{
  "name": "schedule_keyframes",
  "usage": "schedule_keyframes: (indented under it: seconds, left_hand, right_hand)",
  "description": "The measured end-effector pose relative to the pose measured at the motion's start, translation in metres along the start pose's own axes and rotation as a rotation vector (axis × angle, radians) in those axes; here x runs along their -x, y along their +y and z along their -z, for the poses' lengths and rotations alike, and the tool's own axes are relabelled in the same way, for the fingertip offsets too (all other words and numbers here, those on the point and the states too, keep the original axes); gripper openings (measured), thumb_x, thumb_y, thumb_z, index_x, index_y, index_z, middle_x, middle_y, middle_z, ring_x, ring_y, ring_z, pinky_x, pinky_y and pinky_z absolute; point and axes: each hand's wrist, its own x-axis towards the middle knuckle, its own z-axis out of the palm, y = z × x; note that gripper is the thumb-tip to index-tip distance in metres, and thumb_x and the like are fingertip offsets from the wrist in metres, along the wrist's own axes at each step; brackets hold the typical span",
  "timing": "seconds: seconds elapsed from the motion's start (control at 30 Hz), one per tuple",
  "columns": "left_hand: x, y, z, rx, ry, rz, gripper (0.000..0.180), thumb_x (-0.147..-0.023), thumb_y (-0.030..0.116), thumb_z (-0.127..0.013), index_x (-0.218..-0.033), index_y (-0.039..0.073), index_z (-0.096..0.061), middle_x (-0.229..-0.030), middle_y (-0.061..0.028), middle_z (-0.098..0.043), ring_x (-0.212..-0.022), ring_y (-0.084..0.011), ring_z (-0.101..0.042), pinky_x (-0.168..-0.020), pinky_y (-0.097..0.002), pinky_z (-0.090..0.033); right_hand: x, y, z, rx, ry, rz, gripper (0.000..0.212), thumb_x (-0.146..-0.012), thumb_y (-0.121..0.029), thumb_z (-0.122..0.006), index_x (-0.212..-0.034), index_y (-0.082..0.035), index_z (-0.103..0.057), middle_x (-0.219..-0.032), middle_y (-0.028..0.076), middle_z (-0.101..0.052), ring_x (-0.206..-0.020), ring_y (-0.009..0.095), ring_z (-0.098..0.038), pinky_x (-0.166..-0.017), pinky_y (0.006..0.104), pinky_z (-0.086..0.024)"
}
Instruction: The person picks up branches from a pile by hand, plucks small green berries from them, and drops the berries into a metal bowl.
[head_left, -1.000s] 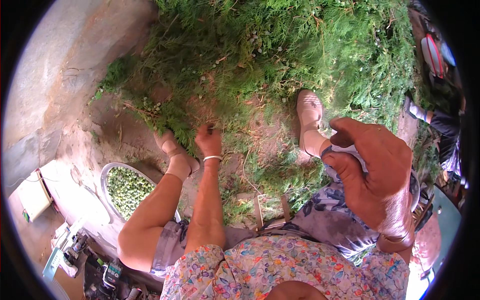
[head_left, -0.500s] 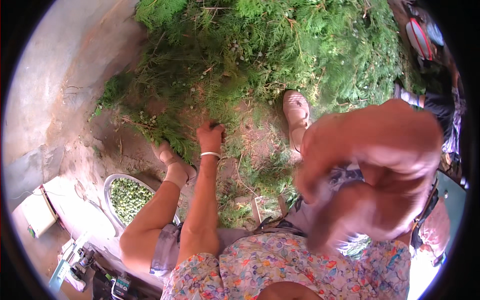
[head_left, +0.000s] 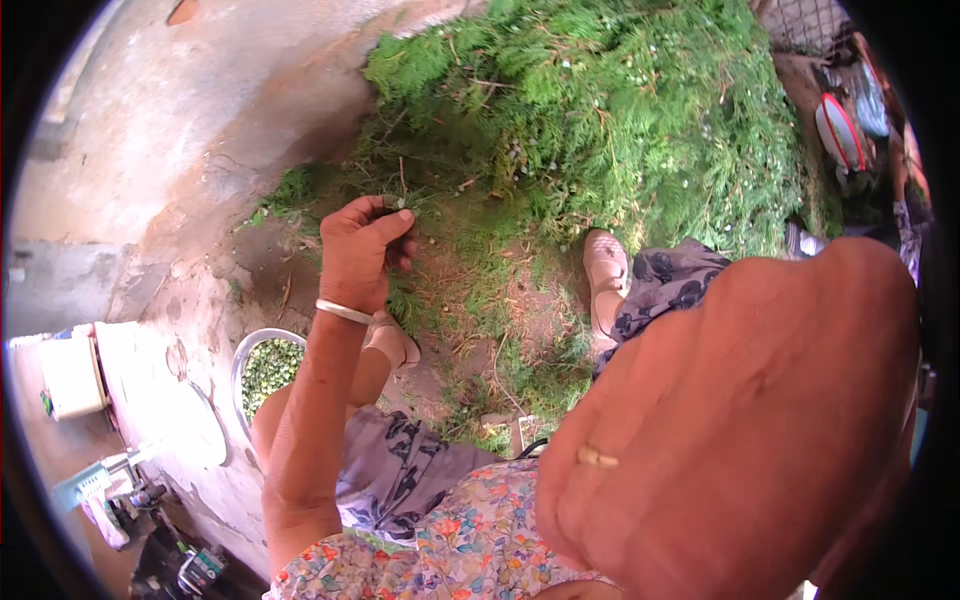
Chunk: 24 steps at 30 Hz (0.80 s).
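One wide green pile (head_left: 640,120) spreads ahead. Well to its near left sits a tray (head_left: 237,385) of green berries (head_left: 268,375). On the pile's near right looms the right hand (head_left: 730,430); whether it grips anything, I cannot tell. By the pile's near left edge, the left hand (head_left: 362,248) pinches a sprig (head_left: 403,185); a light hold low on it should avoid crushing. Tiny print on a pack (head_left: 203,570), beyond the tray from the pile, is unreadable.

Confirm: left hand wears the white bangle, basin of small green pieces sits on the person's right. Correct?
Not quite: the basin sits on the person's left, as the head view shows. The left hand does wear the white bangle.
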Motion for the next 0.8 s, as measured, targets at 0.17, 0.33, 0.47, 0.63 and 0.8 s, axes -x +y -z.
schedule_keyframes:
  seconds: [0.17, 0.33, 0.47, 0.63, 0.8]
  left_hand:
    - [0.022, 0.044, 0.004, 0.210, -0.196, -0.084, 0.013, -0.080, 0.003, -0.064, -0.091, -0.002, -0.058, -0.071, -0.0113, -0.062, -0.052, -0.0152, -0.056, -0.042, -0.0250, -0.042]
    - [0.032, 0.063, 0.004, 0.472, -0.314, -0.118, 0.024, -0.082, 0.001, -0.058, -0.105, -0.004, -0.053, -0.076, -0.0158, -0.061, -0.054, -0.0176, -0.056, -0.044, -0.0278, -0.042]
    - [0.034, 0.059, 0.006, 0.623, -0.469, -0.080, 0.023, -0.083, 0.003, -0.057, -0.105, -0.004, -0.053, -0.076, -0.0150, -0.061, -0.057, -0.0176, -0.056, -0.044, -0.0280, -0.042]
    - [0.037, 0.053, -0.013, 0.668, -0.545, 0.019, 0.021, -0.084, 0.003, -0.056, -0.104, -0.004, -0.054, -0.076, -0.0138, -0.062, -0.057, -0.0155, -0.057, -0.044, -0.0277, -0.042]
    - [0.039, 0.049, -0.021, 0.421, -0.479, 0.072, 0.023, -0.082, 0.005, -0.060, -0.104, 0.000, -0.055, -0.072, -0.0122, -0.061, -0.049, -0.0159, -0.053, -0.040, -0.0260, -0.038]
  right_hand:
    - [-0.051, -0.029, -0.016, 0.729, -1.066, 0.102, 0.020, -0.078, -0.014, -0.071, -0.078, 0.004, -0.062, -0.058, 0.009, -0.057, -0.051, 0.024, -0.058, -0.057, 0.0326, -0.052]
    - [-0.093, 0.010, -0.015, 0.992, 0.112, 0.849, 0.029, -0.073, -0.014, -0.077, -0.091, 0.004, -0.062, -0.077, 0.009, -0.064, -0.070, 0.015, -0.062, -0.067, 0.0297, -0.052]
    - [-0.148, 0.027, 0.029, 1.165, 0.317, 0.923, 0.031, -0.076, -0.012, -0.074, -0.098, 0.005, -0.061, -0.085, 0.010, -0.065, -0.079, 0.013, -0.061, -0.072, 0.0289, -0.051]
    - [-0.155, 0.033, 0.036, 0.692, 0.005, 0.508, 0.027, -0.081, -0.010, -0.069, -0.103, 0.005, -0.061, -0.086, 0.009, -0.065, -0.082, 0.012, -0.061, -0.071, 0.0236, -0.051]
    - [-0.161, 0.031, 0.056, 0.792, 0.148, 0.676, 0.013, -0.082, -0.005, -0.065, -0.092, 0.003, -0.065, -0.070, 0.002, -0.063, -0.063, 0.006, -0.056, -0.054, 0.0210, -0.046]
